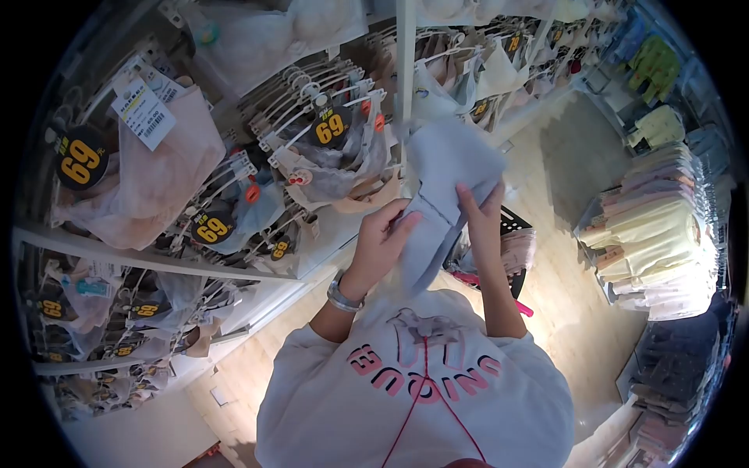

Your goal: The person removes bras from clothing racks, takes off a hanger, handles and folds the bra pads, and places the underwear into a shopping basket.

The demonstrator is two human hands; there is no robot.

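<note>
Far left of the garment hangs a pink bra (183, 156), sheer and smoothly rounded at the cup, with a flat, round black price disc (82, 158) beside it and a crisp white paper tag (144, 115) over its top; nearer the garment, grey bras (335, 175) crowd together on thin hangers (300, 78). At the garment's left edge, the left hand (381, 240), a shiny metal band (346, 295) on its wrist, pinches the cloth between thumb and bent fingers. The garment (451, 160) itself is held up between both hands, blue-grey, matt and seemingly soft, its far end blurred; a thin dark line, perhaps a seam, crosses it. On its right edge the right hand (485, 222) is closed, thumb on the near face, other fingers partly hidden. The step in hand looks like handling or inspecting the garment; turning or spreading it would call for a light, steady grip from both hands, as the cloth seems limp. Just right of and below it is a perforated black basket (511, 221); well to its right hang draped yellow tops (663, 234) over a smooth wood-look floor (558, 234).
</note>
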